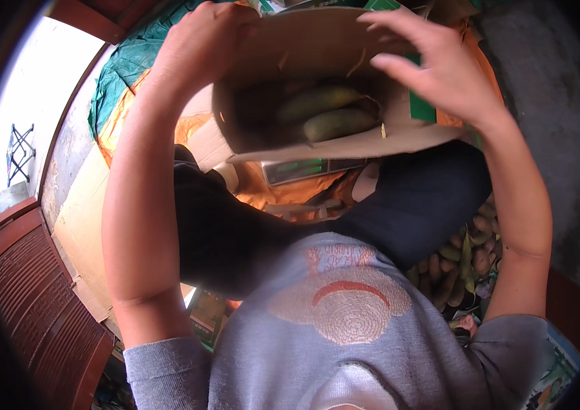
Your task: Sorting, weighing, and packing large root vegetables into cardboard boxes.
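An open cardboard box (290, 41) stands in front of me, tilted so that its inside shows. Two long green fruits, mango-like in shape (341, 124), lie at its bottom, one partly in shadow. My left hand (208, 37) is closed at the box's far left edge, its fingertips partly hidden. Over the right side of the box hovers my right hand (440, 68), with fingers spread and nothing in them. A green patch (422, 108) marks the box's right wall below that hand.
Beneath the box's near edge sits a scale-like device (295, 171) on orange sheeting (252, 184). A heap of similar produce (450, 270) with leaves lies beside my right leg. Flattened cardboard (85, 225) and a red-brown carved wooden panel (27, 280) are at left. Green sheeting (116, 75) lies behind.
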### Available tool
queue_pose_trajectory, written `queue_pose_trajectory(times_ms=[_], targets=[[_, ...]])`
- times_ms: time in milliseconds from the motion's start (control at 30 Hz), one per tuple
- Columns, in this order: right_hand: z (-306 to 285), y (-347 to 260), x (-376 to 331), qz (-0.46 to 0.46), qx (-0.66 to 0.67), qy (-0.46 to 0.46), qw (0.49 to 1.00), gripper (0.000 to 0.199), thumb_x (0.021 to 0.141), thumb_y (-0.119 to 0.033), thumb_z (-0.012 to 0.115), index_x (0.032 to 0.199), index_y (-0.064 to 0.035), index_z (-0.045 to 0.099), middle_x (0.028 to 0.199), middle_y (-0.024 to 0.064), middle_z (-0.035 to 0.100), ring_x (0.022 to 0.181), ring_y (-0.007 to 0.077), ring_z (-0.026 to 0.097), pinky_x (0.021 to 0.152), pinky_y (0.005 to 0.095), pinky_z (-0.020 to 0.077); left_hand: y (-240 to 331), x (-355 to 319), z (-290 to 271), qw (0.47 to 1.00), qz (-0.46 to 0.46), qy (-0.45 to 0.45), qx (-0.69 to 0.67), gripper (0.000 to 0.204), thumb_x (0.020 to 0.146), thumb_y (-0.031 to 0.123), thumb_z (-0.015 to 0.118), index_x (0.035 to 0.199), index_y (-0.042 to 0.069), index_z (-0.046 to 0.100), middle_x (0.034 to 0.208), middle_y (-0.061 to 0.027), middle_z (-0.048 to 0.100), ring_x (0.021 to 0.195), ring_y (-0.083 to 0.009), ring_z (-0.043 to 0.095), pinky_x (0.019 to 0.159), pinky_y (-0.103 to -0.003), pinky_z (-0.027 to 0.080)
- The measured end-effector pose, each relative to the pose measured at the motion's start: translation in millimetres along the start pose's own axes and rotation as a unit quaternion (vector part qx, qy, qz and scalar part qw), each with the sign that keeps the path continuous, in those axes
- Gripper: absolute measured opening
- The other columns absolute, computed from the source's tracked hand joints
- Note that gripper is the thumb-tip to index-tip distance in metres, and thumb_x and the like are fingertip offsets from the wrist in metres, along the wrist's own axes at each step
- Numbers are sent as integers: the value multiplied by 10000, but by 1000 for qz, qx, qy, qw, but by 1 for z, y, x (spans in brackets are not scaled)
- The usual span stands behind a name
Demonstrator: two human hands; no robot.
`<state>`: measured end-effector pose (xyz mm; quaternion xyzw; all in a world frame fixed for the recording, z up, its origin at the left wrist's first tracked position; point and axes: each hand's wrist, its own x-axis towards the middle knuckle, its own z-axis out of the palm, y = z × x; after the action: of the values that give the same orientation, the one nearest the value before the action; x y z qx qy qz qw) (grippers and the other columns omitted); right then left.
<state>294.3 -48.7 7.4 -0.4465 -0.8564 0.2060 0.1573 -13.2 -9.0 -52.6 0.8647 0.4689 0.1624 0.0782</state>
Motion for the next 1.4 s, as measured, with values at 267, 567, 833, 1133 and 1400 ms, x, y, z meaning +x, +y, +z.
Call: queue_pose_trajectory(times_ms=[267, 567, 833, 1133, 1400], targets=[[-99, 82, -188, 253, 19, 335, 908, 391, 982, -141, 683, 1342, -6, 612, 1261, 131, 689, 1167, 168, 649, 1027, 292, 487, 28, -7, -30, 983, -138, 20, -119, 510, 1043, 447, 552, 1287, 11, 652, 1171, -186, 723, 1093, -281, 683, 919, -381, 526], [35, 186, -527, 526, 47, 292, 797, 405, 961, -125, 688, 1336, -11, 585, 1073, 107, 729, 818, 145, 707, 740, 276, 550, -97, -33, -4, 967, -201, 66, -143, 408, 1035, 382, 527, 1350, 158, 656, 1313, -133, 676, 1264, -274, 620, 1069, -396, 455], [165, 131, -769, 716, 30, 120, 687, 383, 901, -164, 706, 1243, 0, 654, 1209, 173, 715, 1154, 260, 678, 996, 356, 507, -175, -77, 18, 888, -334, -60, -309, 673, 1035, 546, 464, 1561, 130, 406, 1590, -59, 433, 1468, -222, 396, 1192, -432, 279], [202, 37, -839, 817, 133, 130, 546, 402, 929, -181, 685, 1296, -21, 642, 1084, 156, 743, 893, 247, 750, 809, 385, 581, -192, -92, 5, 826, -462, -66, -317, 619, 1007, 589, 504, 1529, 259, 468, 1650, -115, 298, 1527, -297, 259, 1197, -503, 272], [287, 5, -865, 762, 27, -119, 636, 776, 753, -333, 812, 1429, -102, 508, 1289, 168, 641, 1247, 354, 582, 1031, 477, 481, -189, -93, 13, 832, -474, 1, -287, 517, 1054, 469, 457, 1489, 198, 517, 1611, -122, 362, 1496, -302, 330, 1167, -453, 382]])
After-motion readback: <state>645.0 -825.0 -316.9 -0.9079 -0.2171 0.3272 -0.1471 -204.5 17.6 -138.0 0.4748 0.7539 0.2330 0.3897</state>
